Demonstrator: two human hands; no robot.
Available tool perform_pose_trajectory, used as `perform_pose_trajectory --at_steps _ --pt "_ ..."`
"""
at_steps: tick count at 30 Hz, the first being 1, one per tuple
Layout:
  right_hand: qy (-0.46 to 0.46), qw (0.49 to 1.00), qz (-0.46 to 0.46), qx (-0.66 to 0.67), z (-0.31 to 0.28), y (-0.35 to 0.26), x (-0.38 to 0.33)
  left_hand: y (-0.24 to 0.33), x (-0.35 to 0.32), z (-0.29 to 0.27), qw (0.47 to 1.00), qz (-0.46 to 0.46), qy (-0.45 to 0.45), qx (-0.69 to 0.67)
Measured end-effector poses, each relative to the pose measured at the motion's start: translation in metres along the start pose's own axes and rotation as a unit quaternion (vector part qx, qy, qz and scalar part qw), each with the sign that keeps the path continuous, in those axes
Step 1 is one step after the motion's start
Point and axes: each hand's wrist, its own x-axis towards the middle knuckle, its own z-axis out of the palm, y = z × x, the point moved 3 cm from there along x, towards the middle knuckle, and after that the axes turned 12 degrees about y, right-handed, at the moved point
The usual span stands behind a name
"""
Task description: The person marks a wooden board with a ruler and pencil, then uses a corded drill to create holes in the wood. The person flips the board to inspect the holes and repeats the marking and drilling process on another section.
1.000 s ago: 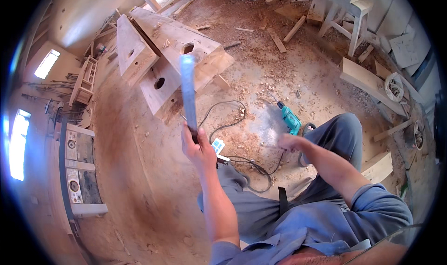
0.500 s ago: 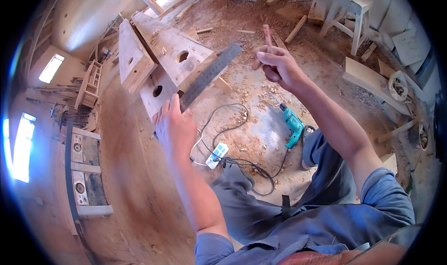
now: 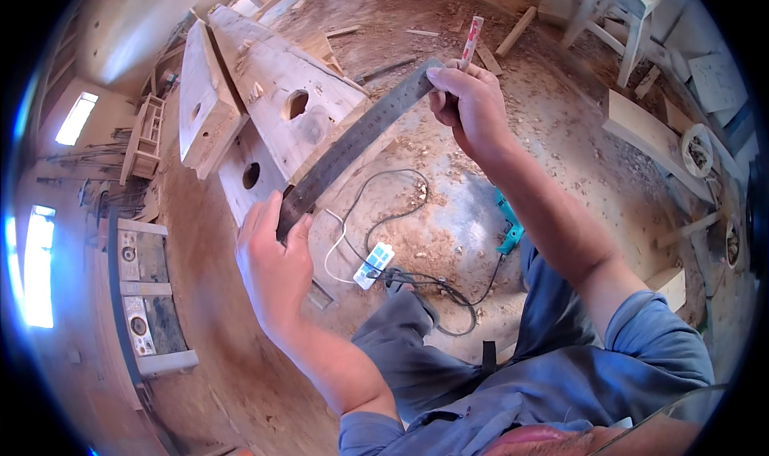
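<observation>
A flat grey steel ruler (image 3: 360, 135) with marked edges slants up and to the right between my hands. My left hand (image 3: 276, 252) is closed round its lower end, the fingers above and the thumb beside it. At the upper end my right hand (image 3: 473, 107) pinches the tip with the thumb. Out of that same hand sticks a slim white-and-red pen or pencil (image 3: 473, 39), pointing up. Just beyond the ruler lies a thick wooden plank (image 3: 276, 79) with an oval hole. A shorter wood block (image 3: 210, 119) rests along its left side.
A teal power drill (image 3: 510, 223) lies on the floor, partly behind my right forearm. Near my legs is a white power strip (image 3: 374, 265) with tangled black cords. Wood shavings litter the floor. At the right stand a trestle (image 3: 629, 47) and a long timber (image 3: 653, 139).
My right hand has come onto the ruler's upper end, keeping the pen. My left hand has shifted left and down, and the ruler shows more of its length.
</observation>
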Motion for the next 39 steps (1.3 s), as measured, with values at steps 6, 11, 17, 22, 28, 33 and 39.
perform_pose_trajectory --at_steps 6,11,17,22,28,33,39 --pt "0.001 0.999 -0.024 0.023 0.002 0.002 -0.001 0.000 -0.001 0.007 0.996 0.077 0.027 0.034" --pt "0.016 0.999 -0.041 0.022 0.003 -0.002 -0.006 0.002 -0.001 0.010 0.991 0.115 0.049 0.043" --pt "0.042 0.998 -0.039 -0.004 0.002 -0.004 -0.007 0.004 -0.001 0.010 0.993 0.108 0.035 0.035" --pt "0.060 0.997 -0.039 -0.001 0.003 -0.006 -0.007 0.009 0.000 0.013 0.993 0.105 0.028 0.035" --pt "0.038 0.999 -0.029 -0.005 0.001 -0.008 -0.006 0.013 0.001 0.010 0.996 0.084 0.015 0.030" --pt "0.022 0.999 -0.017 -0.017 0.000 -0.011 -0.005 0.016 0.002 0.010 0.997 0.071 0.004 0.014" --pt "-0.008 1.000 -0.004 -0.029 -0.002 -0.010 -0.003 0.012 0.001 0.010 0.997 0.072 0.020 0.001"
